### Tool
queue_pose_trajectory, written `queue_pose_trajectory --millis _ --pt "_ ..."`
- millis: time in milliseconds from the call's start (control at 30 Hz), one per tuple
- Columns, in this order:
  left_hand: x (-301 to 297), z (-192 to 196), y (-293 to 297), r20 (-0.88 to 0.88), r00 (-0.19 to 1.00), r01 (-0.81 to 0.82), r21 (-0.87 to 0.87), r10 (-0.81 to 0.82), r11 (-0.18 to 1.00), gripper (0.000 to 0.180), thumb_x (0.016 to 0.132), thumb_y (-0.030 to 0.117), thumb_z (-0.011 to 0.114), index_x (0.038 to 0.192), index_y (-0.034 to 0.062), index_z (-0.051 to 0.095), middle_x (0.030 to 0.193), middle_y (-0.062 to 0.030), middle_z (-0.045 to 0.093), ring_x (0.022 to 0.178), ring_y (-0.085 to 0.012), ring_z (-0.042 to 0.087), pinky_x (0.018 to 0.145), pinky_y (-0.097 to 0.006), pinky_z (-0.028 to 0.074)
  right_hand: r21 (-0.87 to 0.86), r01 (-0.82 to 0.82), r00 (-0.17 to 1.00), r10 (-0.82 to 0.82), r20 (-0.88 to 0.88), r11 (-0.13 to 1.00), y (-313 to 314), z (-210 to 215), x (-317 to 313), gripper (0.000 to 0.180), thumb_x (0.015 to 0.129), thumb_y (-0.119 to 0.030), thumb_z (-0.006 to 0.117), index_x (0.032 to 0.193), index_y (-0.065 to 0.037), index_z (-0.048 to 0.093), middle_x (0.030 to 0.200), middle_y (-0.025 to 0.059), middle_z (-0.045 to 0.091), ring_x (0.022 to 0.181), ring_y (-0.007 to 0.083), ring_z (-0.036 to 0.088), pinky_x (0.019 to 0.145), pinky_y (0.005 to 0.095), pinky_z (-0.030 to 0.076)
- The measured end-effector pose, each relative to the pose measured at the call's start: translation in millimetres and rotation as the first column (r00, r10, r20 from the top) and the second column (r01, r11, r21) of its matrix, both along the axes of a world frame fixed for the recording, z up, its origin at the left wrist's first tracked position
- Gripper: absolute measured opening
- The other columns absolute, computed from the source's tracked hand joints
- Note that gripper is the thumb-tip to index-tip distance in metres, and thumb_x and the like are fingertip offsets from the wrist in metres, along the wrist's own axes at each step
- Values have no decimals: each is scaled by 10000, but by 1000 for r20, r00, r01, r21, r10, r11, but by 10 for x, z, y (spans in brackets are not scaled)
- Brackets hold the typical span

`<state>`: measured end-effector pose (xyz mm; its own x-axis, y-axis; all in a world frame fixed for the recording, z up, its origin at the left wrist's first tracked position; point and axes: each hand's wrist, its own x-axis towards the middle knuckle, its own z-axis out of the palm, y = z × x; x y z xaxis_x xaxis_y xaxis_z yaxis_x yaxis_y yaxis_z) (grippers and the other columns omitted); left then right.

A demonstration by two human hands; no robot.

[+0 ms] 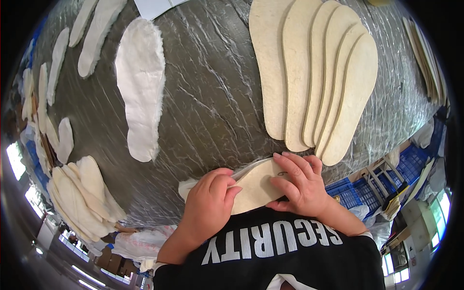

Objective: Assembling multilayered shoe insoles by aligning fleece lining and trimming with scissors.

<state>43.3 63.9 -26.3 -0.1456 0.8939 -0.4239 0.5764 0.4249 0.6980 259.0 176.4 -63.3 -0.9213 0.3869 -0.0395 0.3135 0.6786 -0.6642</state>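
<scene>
Cream insole (255, 187) is partly hidden by the person's fingers (292, 166)

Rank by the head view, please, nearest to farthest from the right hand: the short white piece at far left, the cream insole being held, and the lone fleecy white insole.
1. Cream insole: touching the right hand.
2. Lone fleecy white insole: ahead, leftward.
3. Short white piece: farther out, at far left.

I have both bare forearms (178, 245) angled inward from the lower edge. Left hand (210, 200): back up, fingers curled, thumb bent inward, grip closed. Right hand (303, 186): fingers bent leftward, thumb below them, grip closed. Hands stand apart.
</scene>
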Motion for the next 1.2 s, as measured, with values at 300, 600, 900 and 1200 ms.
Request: queue_pose_trajectory --millis 300,600,900,1200 --pt "65 -58 51 -4 994 -106 -42 106 994 112 824 30 655 874 -2 559 906 -152 632 787 -334 620 677 -388 497 49 43 999 -43 4 998 -15 -16 -1 435 757 -504 630 1015 -154 613 1328 142 530 1150 275 544 899 423 320" --pt "112 -135 51 -60 991 -122 -40 120 992 107 807 17 655 861 -5 566 879 -148 611 770 -328 622 668 -381 497 51 -59 997 55 62 997 -102 140 -143 592 775 -555 584 1210 -154 593 1418 162 460 1331 282 418 1078 512 220" --pt "-245 169 -225 -100 977 -198 -110 187 974 265 714 104 760 919 20 614 887 -127 608 812 -346 619 709 -412 499 118 -174 975 154 157 978 -270 -131 -329 886 762 -602 504 1468 -103 310 1531 201 268 1428 345 250 1173 493 113" --pt "-451 23 -640 -11 917 -395 -150 398 906 184 740 97 743 852 8 627 780 -138 617 728 -324 600 661 -374 473 17 -100 980 95 177 995 -258 65 -571 771 712 -461 679 1338 -56 482 1488 223 327 1403 387 277 1137 524 198"
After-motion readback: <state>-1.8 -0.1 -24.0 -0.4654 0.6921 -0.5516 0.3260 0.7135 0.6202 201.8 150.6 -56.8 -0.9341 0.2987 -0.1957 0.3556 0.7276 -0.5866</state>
